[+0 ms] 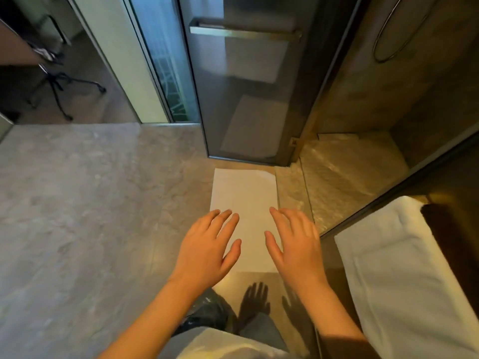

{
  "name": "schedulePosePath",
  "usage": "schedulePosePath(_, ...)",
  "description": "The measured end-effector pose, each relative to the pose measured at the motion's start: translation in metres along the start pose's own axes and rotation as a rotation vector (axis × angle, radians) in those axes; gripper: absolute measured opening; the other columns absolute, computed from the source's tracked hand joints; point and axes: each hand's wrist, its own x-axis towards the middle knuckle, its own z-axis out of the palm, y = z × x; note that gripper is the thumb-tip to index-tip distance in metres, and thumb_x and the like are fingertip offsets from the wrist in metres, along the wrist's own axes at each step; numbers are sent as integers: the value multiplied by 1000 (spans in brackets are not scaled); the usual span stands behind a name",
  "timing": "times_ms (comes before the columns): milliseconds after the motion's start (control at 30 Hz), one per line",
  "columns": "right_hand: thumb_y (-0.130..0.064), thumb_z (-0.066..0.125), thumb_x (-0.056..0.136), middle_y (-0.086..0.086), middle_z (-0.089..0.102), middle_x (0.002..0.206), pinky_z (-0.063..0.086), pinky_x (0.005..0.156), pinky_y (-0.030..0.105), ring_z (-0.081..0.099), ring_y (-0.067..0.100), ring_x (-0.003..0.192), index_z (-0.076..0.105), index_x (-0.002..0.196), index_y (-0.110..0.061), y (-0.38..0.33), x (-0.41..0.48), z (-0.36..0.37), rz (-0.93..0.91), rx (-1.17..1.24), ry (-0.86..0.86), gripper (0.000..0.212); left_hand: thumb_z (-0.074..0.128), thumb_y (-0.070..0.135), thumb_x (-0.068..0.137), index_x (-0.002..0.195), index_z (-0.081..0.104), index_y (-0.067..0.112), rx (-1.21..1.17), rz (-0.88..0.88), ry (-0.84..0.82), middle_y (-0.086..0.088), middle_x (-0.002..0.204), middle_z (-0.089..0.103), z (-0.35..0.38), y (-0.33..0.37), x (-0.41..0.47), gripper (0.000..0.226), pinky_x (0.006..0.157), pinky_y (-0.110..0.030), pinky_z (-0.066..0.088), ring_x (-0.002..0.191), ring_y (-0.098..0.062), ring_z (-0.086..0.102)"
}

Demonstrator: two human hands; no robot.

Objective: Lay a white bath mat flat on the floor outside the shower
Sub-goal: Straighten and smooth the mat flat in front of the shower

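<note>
A white bath mat (243,193) lies flat on the stone floor, its long right edge along the raised shower threshold (290,187). My left hand (207,244) hovers over the mat's near left part, fingers straight and spread, holding nothing. Over the near right part my right hand (298,242) is spread the same way, palm down. Both hands cast shadows on the floor below the mat's near edge, so they seem to be above the mat rather than on it.
A dark glass shower door (248,86) with a metal bar handle (243,32) stands open beyond the mat. The wet shower floor (344,167) is to the right. A folded white towel (404,275) lies at the right edge. An office chair base (57,84) stands far left.
</note>
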Motion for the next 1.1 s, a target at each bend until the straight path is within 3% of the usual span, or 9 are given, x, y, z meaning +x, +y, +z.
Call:
schedulePosePath(333,-54,34,94,4,44,150,28,113,46,33,29,142,43,146,-27,2,-51,8,79,-13,-131,59,33,51,94,140,50,18,-11,-67,-82,-4,138,57,0,6,-41,59,101,-44,48,126,-26,53)
schedulePosePath(533,-55,29,95,5,47,147,33,112,51,33,30,141,46,144,-24,-36,-36,15,72,43,-85,61,34,48,94,139,51,16,-34,-83,-30,-6,139,55,-20,-36,-44,58,103,-44,45,129,-27,50)
schedulePosePath(800,-52,32,97,4,48,146,35,111,49,35,27,140,48,143,-20,-146,-3,69,142,102,-77,58,39,45,95,138,51,16,-109,-95,-10,-3,136,56,-36,-179,-67,53,101,-36,42,124,-21,52)
schedulePosePath(1100,-43,40,95,5,52,142,37,111,47,42,27,135,51,141,-18,-290,49,136,140,88,-49,53,41,43,94,134,55,10,-66,-105,-18,-9,132,59,-112,-356,-75,54,94,-38,46,116,-27,56)
